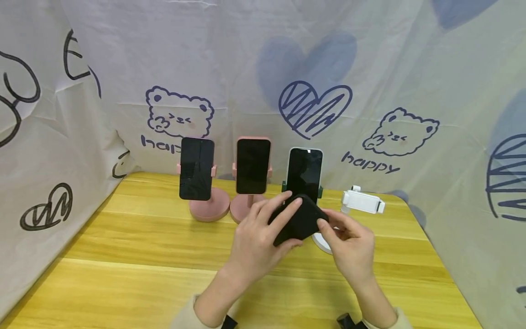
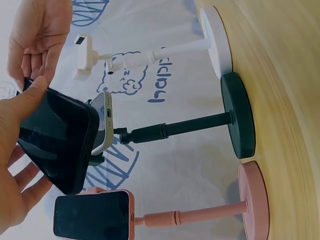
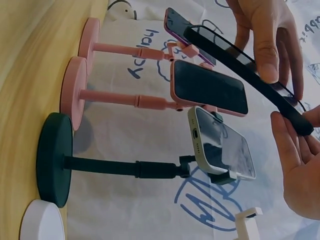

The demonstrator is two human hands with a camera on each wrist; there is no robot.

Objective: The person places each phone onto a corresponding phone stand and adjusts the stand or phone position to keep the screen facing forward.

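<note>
A black phone (image 1: 302, 219) is held up between both hands, tilted over the table, in front of the phone on the green stand (image 2: 239, 115). My left hand (image 1: 256, 240) grips it by its long edges, thumb on one side and fingers on the other. My right hand (image 1: 355, 246) pinches the phone's far end between thumb and fingers. In the left wrist view, its dark screen faces the camera. The white stand (image 2: 217, 42) has a white clamp (image 1: 361, 201) with no phone in it, to the right of the hands.
Two pink stands (image 1: 209, 205) stand to the left, each holding a dark-screened phone (image 1: 253, 165). A pale-framed phone (image 1: 305, 171) sits in the green clamp. The bases line up along the back of the wooden table (image 1: 156, 269), before a printed cloth (image 1: 242, 73).
</note>
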